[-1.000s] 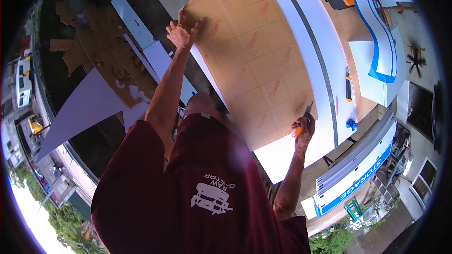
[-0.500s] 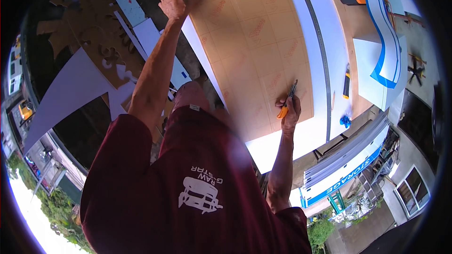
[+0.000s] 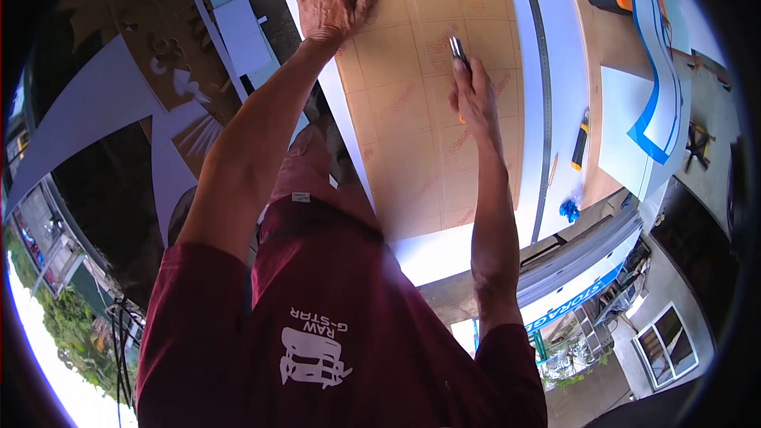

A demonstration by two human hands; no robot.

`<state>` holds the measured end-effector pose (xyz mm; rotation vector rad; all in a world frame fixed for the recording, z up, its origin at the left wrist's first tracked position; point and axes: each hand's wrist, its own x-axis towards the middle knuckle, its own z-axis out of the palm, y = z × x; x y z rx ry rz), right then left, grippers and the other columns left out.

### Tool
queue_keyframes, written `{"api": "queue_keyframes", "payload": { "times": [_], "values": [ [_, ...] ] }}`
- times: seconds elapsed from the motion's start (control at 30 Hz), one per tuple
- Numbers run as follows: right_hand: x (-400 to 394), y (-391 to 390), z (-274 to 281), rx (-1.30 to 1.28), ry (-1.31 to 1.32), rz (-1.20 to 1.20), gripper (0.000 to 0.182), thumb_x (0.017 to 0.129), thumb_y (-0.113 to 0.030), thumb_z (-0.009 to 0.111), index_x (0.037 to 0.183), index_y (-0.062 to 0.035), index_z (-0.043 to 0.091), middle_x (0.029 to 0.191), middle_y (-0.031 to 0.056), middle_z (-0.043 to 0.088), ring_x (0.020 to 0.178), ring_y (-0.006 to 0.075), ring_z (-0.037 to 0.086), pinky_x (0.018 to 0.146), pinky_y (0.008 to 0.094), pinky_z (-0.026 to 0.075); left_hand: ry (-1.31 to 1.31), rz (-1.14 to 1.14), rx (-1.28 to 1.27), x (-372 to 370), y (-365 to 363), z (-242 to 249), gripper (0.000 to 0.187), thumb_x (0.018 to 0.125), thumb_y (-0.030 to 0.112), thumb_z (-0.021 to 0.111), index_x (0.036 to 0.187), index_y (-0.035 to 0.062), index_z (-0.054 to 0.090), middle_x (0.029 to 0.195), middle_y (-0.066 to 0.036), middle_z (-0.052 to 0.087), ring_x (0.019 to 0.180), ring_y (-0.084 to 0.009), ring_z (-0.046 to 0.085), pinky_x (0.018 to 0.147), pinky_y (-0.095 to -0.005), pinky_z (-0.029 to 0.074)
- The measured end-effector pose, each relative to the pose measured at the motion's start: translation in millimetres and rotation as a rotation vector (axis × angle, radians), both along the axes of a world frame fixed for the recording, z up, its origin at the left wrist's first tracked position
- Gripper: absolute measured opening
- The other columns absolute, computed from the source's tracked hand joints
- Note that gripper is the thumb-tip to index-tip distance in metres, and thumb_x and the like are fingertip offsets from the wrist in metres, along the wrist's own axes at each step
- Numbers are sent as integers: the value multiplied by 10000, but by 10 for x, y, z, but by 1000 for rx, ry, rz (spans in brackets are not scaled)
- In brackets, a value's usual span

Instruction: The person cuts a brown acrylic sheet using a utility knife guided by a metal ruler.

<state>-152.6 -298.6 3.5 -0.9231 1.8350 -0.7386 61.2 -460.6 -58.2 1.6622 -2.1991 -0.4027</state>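
A brown sheet (image 3: 412, 127) with orange print and a grid of lines lies on a white board (image 3: 444, 257). My left hand (image 3: 326, 12) rests flat on the sheet's upper left part, fingers spread. Above the middle of the sheet, my right hand (image 3: 476, 99) is closed round a cutter (image 3: 457, 49) with a dark and metal body; a bit of orange shows under the palm. The cutter's tip points up and away from me. Whether it touches the sheet I cannot tell.
A long dark ruler (image 3: 544, 95) runs along the right of the sheet. Beyond it lie a pencil (image 3: 552, 170), a yellow-black cutter (image 3: 581, 143) and a crumpled blue item (image 3: 569, 210). White and brown cut pieces (image 3: 87, 111) are at the left.
My left hand has gone from gripping the sheet's corner to lying spread on it. My right hand has moved with the cutter up and left, away from the sheet's lower right.
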Motion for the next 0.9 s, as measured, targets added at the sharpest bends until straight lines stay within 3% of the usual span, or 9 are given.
{"api": "queue_keyframes", "payload": {
  "times": [0.1, 0.2, 0.27, 0.3, 0.37, 0.9],
  "values": [
    [116, -868, -151, 22, 146, 101, 347, 1010, -378, 489, 1057, -35, 482, 603, 106, 567, 474, 204, 608, 419, 362, 450, -59, 21, -55, -4, -14, 38, 736, 939, 603, 401, 1461, 85, 409, 1536, -195, 334, 1431, -440, 226, 1155, -582, 159],
    [141, -1578, -377, -14, 320, 213, 413, 992, -439, 478, 1121, -47, 478, 629, 150, 642, 541, 261, 670, 502, 431, 503, -202, 45, -252, 30, -63, -295, 752, 919, 694, 347, 1448, 166, 432, 1541, -111, 344, 1429, -379, 230, 1164, -535, 122],
    [134, -1930, -524, -15, 414, 241, 487, 978, -495, 468, 1175, -50, 461, 629, 159, 655, 558, 300, 671, 584, 483, 527, -189, 50, -234, 28, -73, -285, 749, 921, 691, 349, 1447, 166, 433, 1545, -108, 340, 1431, -379, 228, 1166, -538, 116],
    [117, -2045, -589, -52, 424, 252, 478, 982, -468, 459, 1159, -24, 469, 665, 163, 652, 529, 281, 658, 546, 447, 520, -183, 51, -225, 25, -71, -271, 747, 921, 690, 350, 1447, 167, 434, 1547, -107, 338, 1432, -378, 227, 1167, -540, 113],
    [85, -2147, -661, -118, 444, 273, 463, 991, -414, 440, 1127, 27, 486, 737, 170, 645, 471, 242, 631, 469, 377, 507, -161, 52, -198, 26, -58, -271, 762, 915, 699, 358, 1456, 167, 426, 1551, -108, 332, 1438, -378, 217, 1166, -547, 110],
    [226, -2189, -465, -18, 553, 349, 363, 973, -399, 415, 1042, -45, 453, 675, 166, 628, 501, 288, 621, 542, 436, 508, -173, 56, -180, 18, -63, -274, 747, 931, 680, 332, 1477, 174, 397, 1552, -121, 331, 1447, -394, 202, 1167, -552, 103]
  ]
}}
